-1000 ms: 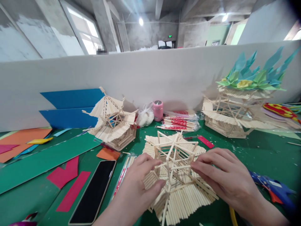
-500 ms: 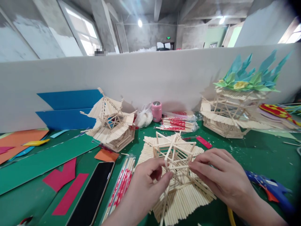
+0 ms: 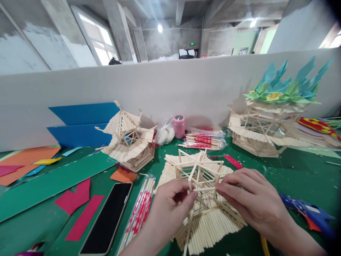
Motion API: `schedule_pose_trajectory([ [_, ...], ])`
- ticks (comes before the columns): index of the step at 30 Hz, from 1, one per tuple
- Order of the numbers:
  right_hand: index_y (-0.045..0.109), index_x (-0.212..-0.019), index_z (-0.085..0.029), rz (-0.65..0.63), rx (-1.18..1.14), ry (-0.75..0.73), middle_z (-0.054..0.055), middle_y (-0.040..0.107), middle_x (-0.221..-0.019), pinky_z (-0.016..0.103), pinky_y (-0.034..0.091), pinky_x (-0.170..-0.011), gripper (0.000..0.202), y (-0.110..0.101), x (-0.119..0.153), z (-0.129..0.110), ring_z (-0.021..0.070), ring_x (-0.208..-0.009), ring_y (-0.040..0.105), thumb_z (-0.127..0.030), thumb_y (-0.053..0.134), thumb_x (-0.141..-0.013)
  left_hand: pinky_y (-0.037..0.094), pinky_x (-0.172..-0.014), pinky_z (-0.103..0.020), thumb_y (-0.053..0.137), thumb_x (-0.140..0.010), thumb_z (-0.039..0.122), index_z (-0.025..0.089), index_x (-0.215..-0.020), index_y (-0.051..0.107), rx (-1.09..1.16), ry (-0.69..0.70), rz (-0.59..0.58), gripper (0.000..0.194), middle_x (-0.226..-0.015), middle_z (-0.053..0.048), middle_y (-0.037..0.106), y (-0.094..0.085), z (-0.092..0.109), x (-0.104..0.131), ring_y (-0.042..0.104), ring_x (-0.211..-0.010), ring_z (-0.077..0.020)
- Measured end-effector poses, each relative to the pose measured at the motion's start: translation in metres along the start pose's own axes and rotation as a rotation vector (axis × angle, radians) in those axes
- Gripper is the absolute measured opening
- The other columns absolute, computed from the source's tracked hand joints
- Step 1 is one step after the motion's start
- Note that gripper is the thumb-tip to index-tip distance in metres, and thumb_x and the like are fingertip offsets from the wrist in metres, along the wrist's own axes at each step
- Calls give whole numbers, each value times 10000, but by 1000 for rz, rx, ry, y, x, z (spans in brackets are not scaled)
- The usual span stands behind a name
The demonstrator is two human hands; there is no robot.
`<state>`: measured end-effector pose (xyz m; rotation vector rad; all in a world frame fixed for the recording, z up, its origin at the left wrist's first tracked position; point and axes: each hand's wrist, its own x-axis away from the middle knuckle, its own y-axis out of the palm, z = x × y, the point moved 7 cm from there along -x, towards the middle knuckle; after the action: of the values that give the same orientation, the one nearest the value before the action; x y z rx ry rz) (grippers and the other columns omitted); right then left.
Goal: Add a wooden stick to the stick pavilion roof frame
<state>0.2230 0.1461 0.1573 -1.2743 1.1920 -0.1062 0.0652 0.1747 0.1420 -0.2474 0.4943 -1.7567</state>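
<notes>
A wooden stick model [image 3: 207, 227] with a broad slatted roof and an open frame on top lies in front of me on the green table. Between my hands a short horizontal stick [image 3: 205, 190] spans the near side of the frame. My left hand [image 3: 172, 204] pinches its left end beside an upright, thumb and forefinger close together. The fingertips of my right hand [image 3: 249, 199] are pressed together at the stick's right end, by another upright.
Left lie a phone [image 3: 106, 218], packed sticks [image 3: 140, 209] and coloured paper [image 3: 85, 217]. Behind stand two stick models [image 3: 128, 142] [image 3: 255, 137], a pink jar [image 3: 179, 127] and more packed sticks [image 3: 204, 139]. A blue glue gun [image 3: 306, 209] lies right.
Both hands keep nearly the same hold on the stick. The whole view has shifted slightly, and a purple object now shows at the lower left.
</notes>
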Motion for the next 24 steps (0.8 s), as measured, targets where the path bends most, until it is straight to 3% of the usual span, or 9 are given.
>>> schedule_pose_trajectory([
  [24, 625, -937, -247, 26, 39, -60, 7, 623, -822, 305, 375, -684, 162, -6, -5, 0, 149, -764, 526, -188, 517, -833, 303, -489, -206, 531, -746, 157, 162, -601, 540, -62, 33, -23, 146, -536, 51, 422, 0, -2, -1, 388, -518, -100],
])
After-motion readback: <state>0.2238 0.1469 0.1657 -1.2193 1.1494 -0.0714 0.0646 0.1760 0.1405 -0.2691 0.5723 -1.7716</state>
